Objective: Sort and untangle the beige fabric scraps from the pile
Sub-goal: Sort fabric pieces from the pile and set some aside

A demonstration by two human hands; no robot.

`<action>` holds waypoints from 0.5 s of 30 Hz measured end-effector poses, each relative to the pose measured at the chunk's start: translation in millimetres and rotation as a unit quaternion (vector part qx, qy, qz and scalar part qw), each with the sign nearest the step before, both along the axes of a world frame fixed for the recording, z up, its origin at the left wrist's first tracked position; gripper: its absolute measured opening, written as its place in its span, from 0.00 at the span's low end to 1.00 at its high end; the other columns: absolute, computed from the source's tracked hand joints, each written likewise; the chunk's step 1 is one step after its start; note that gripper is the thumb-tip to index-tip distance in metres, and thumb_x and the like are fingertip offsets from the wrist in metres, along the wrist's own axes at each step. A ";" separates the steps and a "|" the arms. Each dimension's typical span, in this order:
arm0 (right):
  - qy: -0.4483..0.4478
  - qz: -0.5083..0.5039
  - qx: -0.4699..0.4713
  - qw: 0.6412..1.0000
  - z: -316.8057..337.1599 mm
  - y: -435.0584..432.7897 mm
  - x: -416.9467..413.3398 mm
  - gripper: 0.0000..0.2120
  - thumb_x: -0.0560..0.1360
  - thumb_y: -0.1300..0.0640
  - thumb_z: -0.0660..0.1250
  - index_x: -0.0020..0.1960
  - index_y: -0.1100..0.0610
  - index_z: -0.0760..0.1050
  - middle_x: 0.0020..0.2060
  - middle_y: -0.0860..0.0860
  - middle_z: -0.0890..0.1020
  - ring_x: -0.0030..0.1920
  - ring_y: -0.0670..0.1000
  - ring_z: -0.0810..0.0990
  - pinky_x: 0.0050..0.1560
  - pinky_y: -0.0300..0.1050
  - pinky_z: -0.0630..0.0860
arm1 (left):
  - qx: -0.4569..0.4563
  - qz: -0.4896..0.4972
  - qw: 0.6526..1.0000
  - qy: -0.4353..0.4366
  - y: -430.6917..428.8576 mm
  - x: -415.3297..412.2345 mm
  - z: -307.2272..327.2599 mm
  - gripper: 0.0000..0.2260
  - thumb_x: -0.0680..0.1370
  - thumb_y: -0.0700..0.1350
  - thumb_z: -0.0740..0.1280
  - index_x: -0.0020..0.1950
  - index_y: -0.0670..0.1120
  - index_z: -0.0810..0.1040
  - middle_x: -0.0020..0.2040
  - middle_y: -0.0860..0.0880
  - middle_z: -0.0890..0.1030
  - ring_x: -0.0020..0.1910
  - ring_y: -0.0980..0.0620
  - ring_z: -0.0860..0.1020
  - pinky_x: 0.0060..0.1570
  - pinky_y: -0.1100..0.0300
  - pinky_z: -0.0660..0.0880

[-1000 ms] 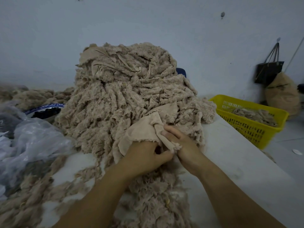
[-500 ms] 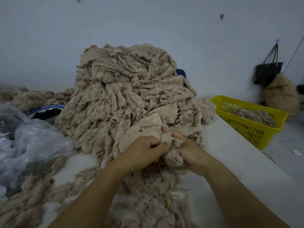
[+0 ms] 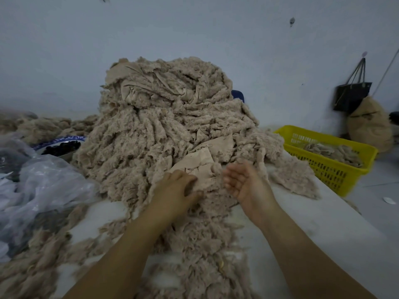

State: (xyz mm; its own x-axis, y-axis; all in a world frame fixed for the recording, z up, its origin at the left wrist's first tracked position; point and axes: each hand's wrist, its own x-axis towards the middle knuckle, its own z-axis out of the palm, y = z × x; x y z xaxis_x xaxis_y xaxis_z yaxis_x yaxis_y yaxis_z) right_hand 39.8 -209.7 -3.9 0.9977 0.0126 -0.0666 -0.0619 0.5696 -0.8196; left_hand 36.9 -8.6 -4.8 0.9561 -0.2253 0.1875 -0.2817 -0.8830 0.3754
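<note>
Tall pile of beige fabric scraps sat heaped on the table, spilling toward the near edge. Judged light, limp and fuzzy, strands snagging; best taken at a free edge. One flat scrap lay at its foot, near edge gripped by left hand; right hand was palm-up, slack, empty. Left fingertips were buried in fabric.

A blue object hides behind the pile (only a corner shows); the right hand is blurred.
</note>
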 end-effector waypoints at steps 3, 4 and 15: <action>-0.018 0.020 -0.132 0.991 -7.3 5.9 -2.3 0.19 0.84 0.51 0.59 0.47 0.63 0.82 0.40 0.57 0.86 0.35 0.49 0.83 0.35 0.40 0.80 | -0.087 0.011 0.994 -0.069 -2.3 -2.2 4.3 0.09 0.82 0.45 0.63 0.56 0.43 0.80 0.49 0.51 0.75 0.55 0.48 0.74 0.52 0.56 0.70; -0.018 0.035 -0.149 0.988 -8.0 8.5 -3.4 0.19 0.83 0.50 0.59 0.48 0.63 0.82 0.41 0.57 0.86 0.35 0.49 0.84 0.35 0.41 0.81 | -0.108 0.001 0.990 -0.094 -4.0 -4.4 6.5 0.08 0.82 0.43 0.64 0.55 0.42 0.80 0.47 0.51 0.74 0.53 0.49 0.74 0.50 0.57 0.69; 0.047 0.041 -0.176 0.982 -5.7 4.0 -3.3 0.15 0.77 0.45 0.69 0.54 0.57 0.78 0.38 0.50 0.86 0.41 0.51 0.86 0.38 0.45 0.80 | -0.204 -0.214 0.951 0.093 -36.2 -33.3 15.7 0.13 0.80 0.53 0.67 0.46 0.45 0.82 0.42 0.50 0.80 0.40 0.54 0.79 0.44 0.59 0.76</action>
State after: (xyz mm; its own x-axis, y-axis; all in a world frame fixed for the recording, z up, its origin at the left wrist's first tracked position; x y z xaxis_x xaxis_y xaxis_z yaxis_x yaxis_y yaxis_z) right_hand 36.4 -205.7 -9.5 0.9833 0.0531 -0.1741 -0.1818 0.2415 -0.9532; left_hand 3.6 -44.8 10.9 0.8184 -0.5462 0.1785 -0.4771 -0.4728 0.7408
